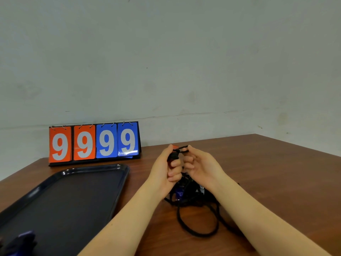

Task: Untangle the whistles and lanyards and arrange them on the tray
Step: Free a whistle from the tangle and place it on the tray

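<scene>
A tangle of black lanyards (195, 198) with a blue whistle (179, 193) caught in it lies on the wooden table (267, 172), just right of the tray and near the middle of the scene; one cord loops out toward the near side. Part of the bundle is lifted above the heap. The left hand (167, 168) curls its fingers around this raised part, where an orange whistle (175, 147) shows at the top of the grip. The right hand (200, 164) pinches a small black loop (183, 148) beside the orange whistle. The dark tray (118, 169) sits to the left; at its near left corner lies a blurred dark and blue item (20, 241). Beyond the tray, against the wall, stands a scoreboard (94, 143) showing 9 9 9 9.
</scene>
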